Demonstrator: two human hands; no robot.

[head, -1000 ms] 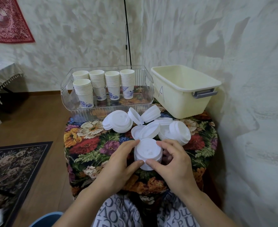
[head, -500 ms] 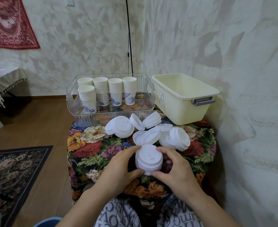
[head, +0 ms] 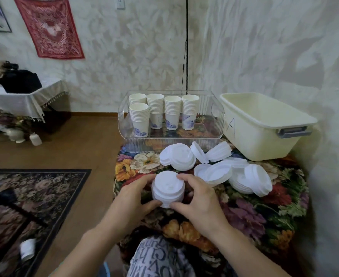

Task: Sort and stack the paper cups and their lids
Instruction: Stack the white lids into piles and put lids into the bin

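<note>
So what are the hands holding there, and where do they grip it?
A stack of white lids, held by its sides: the left hand curls round its left edge, the right hand round its right.

Mottled cream plaster walls [head: 144, 47], hung with a red patterned cloth [head: 50, 27]; brown wooden floor [head: 80, 148] under a dark floral rug [head: 35, 196]; far left, side table [head: 21, 98] draped in white fringed cloth

A white lid stack [head: 168, 188] stands upright, loose lids [head: 214, 166] scattered behind it, nested paper cups [head: 163, 112] in five upright stacks.
</note>
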